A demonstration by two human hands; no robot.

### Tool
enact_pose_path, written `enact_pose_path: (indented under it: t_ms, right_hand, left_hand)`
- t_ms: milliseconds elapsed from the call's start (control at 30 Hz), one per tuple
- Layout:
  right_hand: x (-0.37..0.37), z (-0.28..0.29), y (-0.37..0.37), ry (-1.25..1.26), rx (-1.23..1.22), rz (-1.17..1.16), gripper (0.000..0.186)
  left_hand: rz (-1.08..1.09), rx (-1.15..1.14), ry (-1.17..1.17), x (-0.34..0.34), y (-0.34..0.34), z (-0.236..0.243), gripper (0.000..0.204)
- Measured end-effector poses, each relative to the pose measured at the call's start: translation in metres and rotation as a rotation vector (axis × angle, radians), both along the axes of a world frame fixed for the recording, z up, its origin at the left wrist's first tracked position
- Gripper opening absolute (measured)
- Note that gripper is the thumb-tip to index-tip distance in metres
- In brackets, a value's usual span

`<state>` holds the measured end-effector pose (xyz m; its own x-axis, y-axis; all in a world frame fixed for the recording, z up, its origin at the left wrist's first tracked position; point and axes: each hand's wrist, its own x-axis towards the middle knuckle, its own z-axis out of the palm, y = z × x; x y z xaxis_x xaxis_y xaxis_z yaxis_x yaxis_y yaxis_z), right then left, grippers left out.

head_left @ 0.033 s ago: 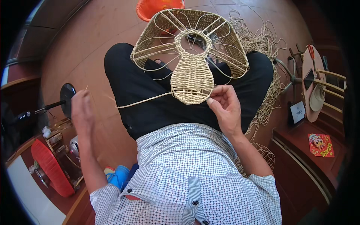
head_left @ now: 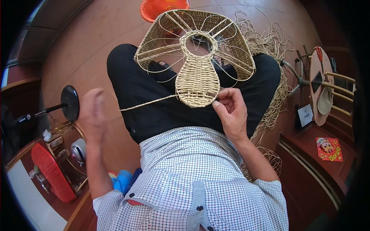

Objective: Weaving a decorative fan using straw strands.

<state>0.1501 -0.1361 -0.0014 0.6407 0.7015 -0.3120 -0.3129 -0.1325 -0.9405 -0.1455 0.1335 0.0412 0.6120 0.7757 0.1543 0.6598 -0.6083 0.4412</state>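
Note:
A woven straw-cord basket point(head_left: 241, 63) on a wire frame rests across my thighs, with bare wire loops and a cord-wrapped ring in its middle. From the ring a rounded woven panel point(head_left: 197, 79) extends toward me; gaps show in the weave near its lower end. A twisted straw cord point(head_left: 148, 104) leaves the panel's left edge and lies over my left thigh, its end loose. My right hand point(head_left: 234, 111) is closed, thumb and fingers pinching the panel's lower right edge. Out to the left, my left hand point(head_left: 92, 111) is raised, apart from cord and panel, its fingers smeared by motion.
Loose straw cord point(head_left: 266, 42) is heaped on the floor at right. An orange bucket point(head_left: 154, 9) stands beyond the basket. At left are a black round-based stand point(head_left: 70, 103) and a red-covered round object point(head_left: 52, 173); at right, a wooden chair point(head_left: 341, 94).
My left hand has swung slightly to the right, toward the cord's loose end. My right hand and the basket have stayed in place.

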Motion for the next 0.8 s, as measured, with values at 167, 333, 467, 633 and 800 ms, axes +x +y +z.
enact_pose_path:
  t_ms: [167, 333, 467, 633, 800]
  right_hand:
    - [-0.008, 0.02, 0.006, -0.73, -0.171, 0.072, 0.027]
    - [-0.007, 0.02, 0.013, -0.983, -0.154, 0.199, 0.04]
    - [-0.007, 0.017, 0.018, -1.073, -0.171, 0.226, 0.045]
    - [-0.011, 0.013, 0.021, -1.082, -0.198, 0.233, 0.045]
    - [-0.011, 0.008, 0.019, -1.151, -0.208, 0.256, 0.042]
  left_hand:
    - [-0.155, -0.528, -0.122, 0.096, -0.084, -0.009, 0.037]
    - [-0.193, -0.623, -0.188, 0.105, -0.083, -0.024, 0.018]
    - [-0.18, -0.718, -0.208, 0.106, -0.078, -0.023, 0.017]
    - [-0.191, -0.681, -0.169, 0.102, -0.075, -0.019, 0.015]
    - [-0.234, -0.585, -0.13, 0.102, -0.073, -0.011, 0.01]
